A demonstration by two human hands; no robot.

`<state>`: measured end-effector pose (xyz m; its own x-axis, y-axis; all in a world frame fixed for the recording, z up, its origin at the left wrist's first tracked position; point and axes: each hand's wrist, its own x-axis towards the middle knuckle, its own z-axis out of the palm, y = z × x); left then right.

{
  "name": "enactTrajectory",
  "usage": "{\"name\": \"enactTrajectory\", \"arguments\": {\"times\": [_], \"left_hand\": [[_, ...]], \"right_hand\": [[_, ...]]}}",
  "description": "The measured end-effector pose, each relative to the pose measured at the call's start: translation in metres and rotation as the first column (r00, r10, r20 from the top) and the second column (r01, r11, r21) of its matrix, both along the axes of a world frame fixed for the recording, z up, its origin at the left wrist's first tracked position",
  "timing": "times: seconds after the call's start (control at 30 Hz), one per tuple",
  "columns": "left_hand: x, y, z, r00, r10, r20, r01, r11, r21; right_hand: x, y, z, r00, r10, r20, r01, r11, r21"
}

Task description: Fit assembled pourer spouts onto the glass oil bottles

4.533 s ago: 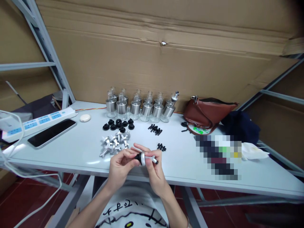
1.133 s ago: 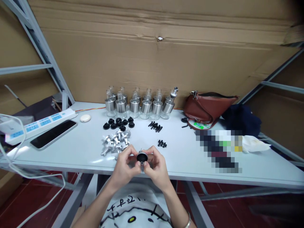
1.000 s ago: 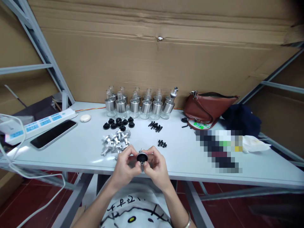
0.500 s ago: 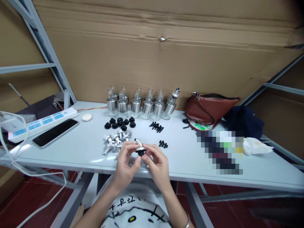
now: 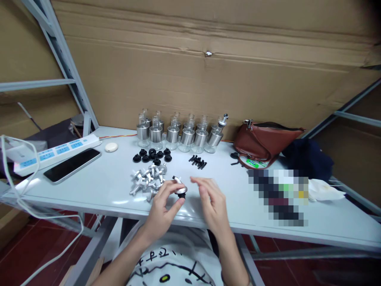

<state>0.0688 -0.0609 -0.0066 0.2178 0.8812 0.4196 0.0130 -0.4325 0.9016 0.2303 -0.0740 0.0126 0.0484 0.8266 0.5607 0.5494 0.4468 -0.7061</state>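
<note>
Between the thumb and fingers of my left hand (image 5: 166,202) is a bottle pourer (image 5: 180,191), a silver spout and disc with a black ribbed stopper underneath. My right hand (image 5: 212,200) is apart from it on the right, fingers stretched out and holding nothing. Several silver spouts (image 5: 145,180) lie in a heap left of my left hand. Behind them sit several black stoppers (image 5: 152,155). A group of small black flap-like parts (image 5: 198,161) lies beyond my right hand. Glass bottles with metal bands (image 5: 172,136) stand in rows at the back; one at the right carries a pourer (image 5: 222,120).
On the left are a power strip (image 5: 59,153), a phone (image 5: 72,165) and a round white object (image 5: 111,147). A brown bag (image 5: 264,141) stands at the back right, near a blurred-out patch and a white crumpled item (image 5: 324,190). Cardboard (image 5: 178,71) walls the back.
My right hand has let go of the pourer and moved right, over where the tiny black caps lay. The pourer stays in my left hand. The view has shifted slightly.
</note>
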Motion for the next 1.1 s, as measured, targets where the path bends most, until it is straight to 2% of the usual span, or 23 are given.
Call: {"name": "enactTrajectory", "arguments": {"times": [0.07,0.13,0.23,0.3,0.4,0.57,0.7,0.83,0.93,1.0,1.07,1.1], "left_hand": [[0.001,-0.001,0.001,1.0,-0.006,0.024,0.006,1.0,0.005],[0.002,-0.001,0.003,0.999,-0.002,0.049,0.001,1.0,0.013],[0.003,-0.001,0.003,0.999,0.004,0.046,-0.005,1.0,0.02],[0.002,0.0,0.003,0.999,0.008,0.042,-0.009,1.0,0.03],[0.001,-0.001,0.002,1.0,0.008,0.014,-0.008,0.999,0.046],[0.001,-0.001,0.003,0.999,0.035,-0.007,-0.035,0.999,0.031],[0.001,-0.001,0.002,0.999,0.016,0.034,-0.016,1.0,-0.01],[0.001,0.0,0.001,0.997,0.0,0.073,0.002,1.0,-0.024],[0.003,-0.002,0.002,0.991,0.002,0.131,0.007,0.997,-0.071],[0.005,-0.003,0.004,0.982,-0.001,0.187,0.023,0.993,-0.115],[0.005,-0.004,0.006,0.974,-0.006,0.228,0.037,0.99,-0.134],[0.005,-0.005,0.007,0.972,-0.014,0.235,0.046,0.99,-0.131]], "right_hand": [[0.02,0.012,0.007,0.966,-0.154,0.209,0.159,0.987,-0.005],[0.039,0.03,0.014,0.892,-0.219,0.394,0.243,0.97,-0.011],[0.058,0.064,0.03,0.745,-0.206,0.635,0.31,0.949,-0.055],[0.064,0.087,0.04,0.638,-0.152,0.755,0.379,0.915,-0.136],[0.064,0.112,0.047,0.6,-0.096,0.795,0.4,0.896,-0.194],[0.058,0.125,0.035,0.601,-0.022,0.799,0.376,0.89,-0.258],[0.056,0.126,0.028,0.622,-0.023,0.783,0.373,0.888,-0.27],[0.056,0.122,0.038,0.674,-0.078,0.734,0.374,0.893,-0.249],[0.05,0.105,0.047,0.724,-0.111,0.681,0.356,0.905,-0.231],[0.04,0.085,0.046,0.788,-0.147,0.598,0.319,0.928,-0.193],[0.024,0.063,0.037,0.911,-0.218,0.351,0.25,0.967,-0.048],[0.014,0.052,0.03,0.943,-0.219,0.249,0.219,0.975,0.027]]}}
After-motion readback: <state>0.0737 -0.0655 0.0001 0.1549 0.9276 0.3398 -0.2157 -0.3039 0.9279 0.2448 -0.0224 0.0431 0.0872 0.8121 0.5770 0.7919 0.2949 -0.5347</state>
